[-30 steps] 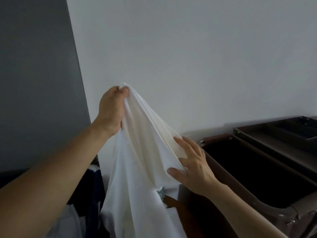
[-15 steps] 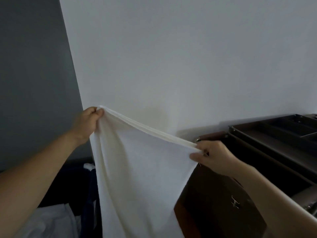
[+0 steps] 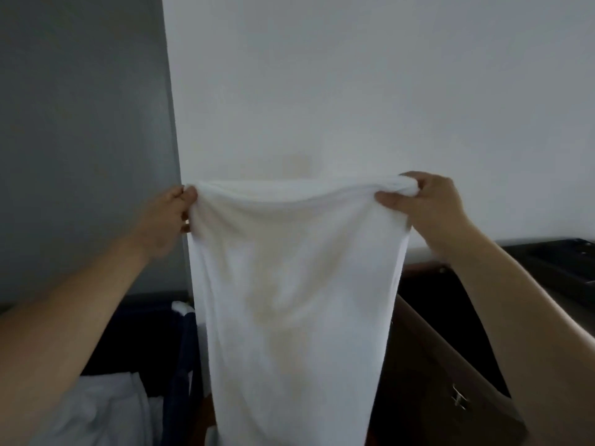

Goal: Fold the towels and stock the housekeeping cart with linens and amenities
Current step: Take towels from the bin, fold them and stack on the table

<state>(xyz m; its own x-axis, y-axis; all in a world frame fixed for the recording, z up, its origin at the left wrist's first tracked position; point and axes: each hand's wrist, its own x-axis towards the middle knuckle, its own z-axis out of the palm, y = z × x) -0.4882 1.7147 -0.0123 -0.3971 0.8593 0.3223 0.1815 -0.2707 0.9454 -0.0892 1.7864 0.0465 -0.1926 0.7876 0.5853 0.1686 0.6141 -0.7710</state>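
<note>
Towel: Because you hold the white terry towel (image 3: pixel 289 300) up by its two top corners, it hangs flat from the centre of view towards 6 o'clock, with its lower end out of view.
Left hand: Your left hand (image 3: pixel 167 217) pinches the corner at 9 o'clock of the towel, thumb and fingers closed on the hem.
Right hand: Your right hand (image 3: pixel 428 207) grips the bunched corner at 3 o'clock, fingers curled over the cloth and thumb beneath.
Why held so: Your level hands keep the top edge nearly taut, sagging slightly mid-span. You look to be squaring it for a first fold.
Edges: The side edges taper inward lower down. The right one hangs in front of the brown housekeeping cart (image 3: pixel 450 365) at 4 o'clock.
Room: The plain pale wall (image 3: pixel 354 91) fills 12 o'clock, and nothing stands between your hands. At 7 o'clock a dark bin of pale linen (image 3: pixel 96 413) sits beside the towel's left edge.
Next move: Bringing the corners together should be unobstructed. Keep the hanging end off the cart's rim.
</note>
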